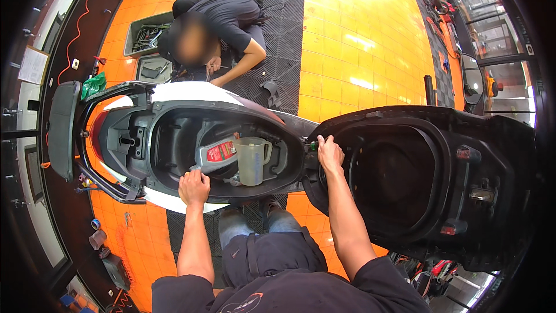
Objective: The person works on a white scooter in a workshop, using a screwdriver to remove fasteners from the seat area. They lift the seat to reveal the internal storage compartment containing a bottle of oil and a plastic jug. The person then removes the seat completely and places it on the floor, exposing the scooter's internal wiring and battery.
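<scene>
My left hand [194, 186] is closed with its fingers curled over the near rim of the black under-seat storage bin [174, 133] of a white scooter. Inside the bin lie a grey oil bottle [215, 155] with a red label and a translucent measuring jug [251, 162]. My right hand [330, 153] is closed at the hinge end, beside the raised scooter seat [399, 139], whose black underside shows. From its fingers sticks a small green tool handle [314, 145]; the rest of that tool is hidden.
Across the scooter a co-worker [226, 29] crouches, hands low by the bodywork. Beside them stand a grey toolbox [133, 46] and a tray of parts [152, 70]. A grey plastic piece [270, 93] lies on the black mat. A black grab rail [110, 188] rings the scooter's tail.
</scene>
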Motion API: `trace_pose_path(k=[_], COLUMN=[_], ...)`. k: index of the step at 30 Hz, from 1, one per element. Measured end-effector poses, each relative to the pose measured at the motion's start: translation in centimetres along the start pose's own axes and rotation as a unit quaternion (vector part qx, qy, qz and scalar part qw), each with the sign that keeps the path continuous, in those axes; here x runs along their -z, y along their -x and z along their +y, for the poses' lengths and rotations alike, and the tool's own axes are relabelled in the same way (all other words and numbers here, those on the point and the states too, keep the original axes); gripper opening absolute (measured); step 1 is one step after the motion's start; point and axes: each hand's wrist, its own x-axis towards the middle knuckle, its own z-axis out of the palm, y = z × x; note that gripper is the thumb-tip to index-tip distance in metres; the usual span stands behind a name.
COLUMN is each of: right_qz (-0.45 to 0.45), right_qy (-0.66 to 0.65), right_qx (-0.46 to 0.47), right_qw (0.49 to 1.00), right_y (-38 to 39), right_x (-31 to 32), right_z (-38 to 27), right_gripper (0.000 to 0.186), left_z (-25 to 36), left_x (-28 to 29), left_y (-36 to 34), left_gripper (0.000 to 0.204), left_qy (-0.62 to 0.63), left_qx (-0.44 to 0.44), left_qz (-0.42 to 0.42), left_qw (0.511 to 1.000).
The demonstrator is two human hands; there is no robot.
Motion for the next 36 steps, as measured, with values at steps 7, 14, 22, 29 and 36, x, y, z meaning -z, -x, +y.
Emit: trace_pose_path(k=[7, 14, 22, 29, 36], right_qz=[0.052, 0.139, 0.141, 0.113, 0.125], right_qy=[-0.038, -0.022, 0.004, -0.077, -0.089], right_qx=[-0.006, 0.116, 0.138, 0.128, 0.069], right_qw=[0.998, 0.983, 0.98, 0.982, 0.986], right_y=[2.0, 1.5, 0.7, 0.3, 1.2], right_x=[0.8, -0.7, -0.7, -1.1, 0.2], right_z=[-1.5, 0.2, 0.4, 1.0, -0.2], right_gripper=[0.048, 0.049, 0.05, 0.051, 0.046], left_z=[-0.1, 0.0, 0.1, -0.4, -0.6], left_x=[0.3, 0.4, 0.4, 0.1, -0.4], left_y=[0.1, -0.1, -0.1, 0.7, 0.4], left_gripper=[0.015, 0.016, 0.016, 0.014, 0.014], left_qy=[-0.017, -0.018, -0.016, -0.019, -0.003], left_qx=[-0.011, -0.014, -0.01, -0.024, -0.013], left_qz=[0.021, 0.017, 0.014, 0.016, 0.036], left_qw=[1.0, 1.0, 1.0, 0.999, 0.999])
